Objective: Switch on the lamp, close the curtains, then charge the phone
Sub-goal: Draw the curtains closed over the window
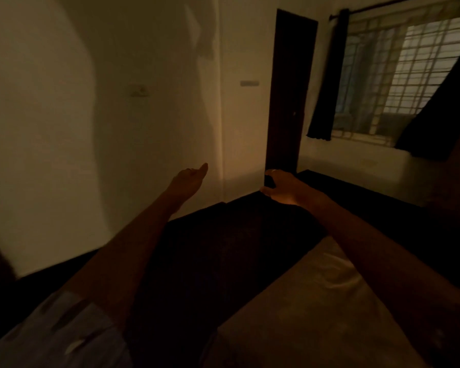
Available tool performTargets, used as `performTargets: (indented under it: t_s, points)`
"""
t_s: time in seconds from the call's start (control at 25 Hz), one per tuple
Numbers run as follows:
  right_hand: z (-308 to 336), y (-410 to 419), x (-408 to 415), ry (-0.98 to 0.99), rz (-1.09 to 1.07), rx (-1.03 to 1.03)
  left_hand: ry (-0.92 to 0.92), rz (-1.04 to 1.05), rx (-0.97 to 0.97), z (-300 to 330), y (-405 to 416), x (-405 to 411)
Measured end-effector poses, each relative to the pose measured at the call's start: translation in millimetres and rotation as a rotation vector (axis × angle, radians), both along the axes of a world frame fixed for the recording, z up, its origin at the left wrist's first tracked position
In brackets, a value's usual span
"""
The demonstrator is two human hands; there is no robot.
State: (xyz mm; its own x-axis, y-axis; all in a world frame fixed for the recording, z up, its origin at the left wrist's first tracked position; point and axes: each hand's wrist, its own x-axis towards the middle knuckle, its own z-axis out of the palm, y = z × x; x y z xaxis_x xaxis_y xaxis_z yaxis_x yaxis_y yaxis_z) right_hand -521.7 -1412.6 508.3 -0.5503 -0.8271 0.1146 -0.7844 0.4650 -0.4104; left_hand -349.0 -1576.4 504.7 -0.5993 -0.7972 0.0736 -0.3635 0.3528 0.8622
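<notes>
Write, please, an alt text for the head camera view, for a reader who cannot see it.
In a dim room with warm light, a person stretches both bare arms forward, the left hand open and the right hand around something small and dark. Dark curtains hang open beside a barred window.

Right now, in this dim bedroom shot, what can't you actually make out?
- Lamp: out of the head view; only a warm glow on the wall.
- Phone: not visible anywhere.
- Right hand: darkness hides whether it holds anything.
- Right curtain: cut off by the frame edge.
- Wall switch plate: blurred.
</notes>
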Motion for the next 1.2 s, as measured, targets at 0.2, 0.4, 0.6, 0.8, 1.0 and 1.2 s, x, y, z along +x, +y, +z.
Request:
performTargets:
  t_s: [0.2, 0.4, 0.6, 0.8, 1.0, 1.2]
  points:
    - [-11, -102, -31, 0.016, 0.043, 0.001, 0.021, 0.022, 0.008, -17, -96, -31]
    - [-17, -216, -65, 0.004, -0.003, -0.029, 0.052, 0.007, -0.035, -9, -209, -67]
    - [-6, -327, -102, -0.013, -0.081, -0.079, 0.091, -0.069, -0.012, 8, -333, -116]
    - [-11, -393, -149, -0.064, -0.163, -0.096, 0.176, -0.115, -0.027, 8, -409, -183]
    - [-3, -428, -237, -0.037, -0.282, -0.16, 0.248, -0.249, 0.035, 11, -470, -285]
    - [26, -459, -368, 0.02, -0.402, -0.187, 0.266, -0.381, 0.102, 34, -526, -429]
